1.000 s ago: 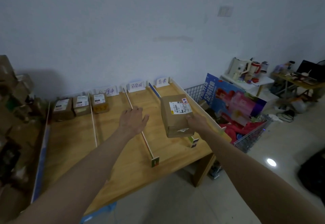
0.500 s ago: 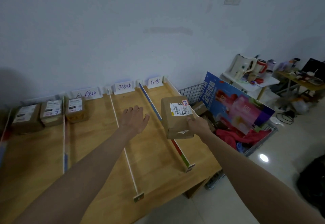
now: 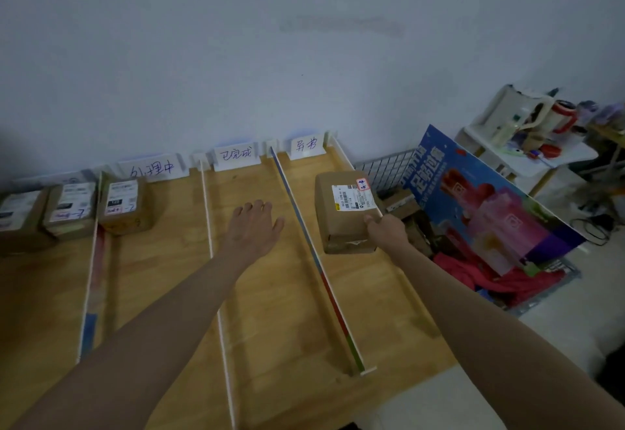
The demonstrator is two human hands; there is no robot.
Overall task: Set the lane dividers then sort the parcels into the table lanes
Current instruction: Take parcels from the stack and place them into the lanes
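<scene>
The right hand (image 3: 385,230) grips the near right corner of a brown cardboard parcel (image 3: 341,213), fingers curled against its side and thumb on top beside the white shipping label (image 3: 353,197). The parcel sits in the rightmost lane of the wooden bench (image 3: 270,294), just right of the coloured lane divider (image 3: 318,260) and nearer than the handwritten lane card (image 3: 306,145) at the wall; whether it rests on the bench or is held just above cannot be told. The left hand (image 3: 253,227) holds nothing, fingers straight and loosely spread, palm down over the lane left of that divider. A thin white divider (image 3: 216,277) runs left of this hand. Further left of the coloured divider, three labelled parcels (image 3: 123,205) stand in a row near the wall, with another divider (image 3: 89,277) between them. Right of the bench stands a wire basket (image 3: 382,169) holding a blue poster board (image 3: 490,206).
</scene>
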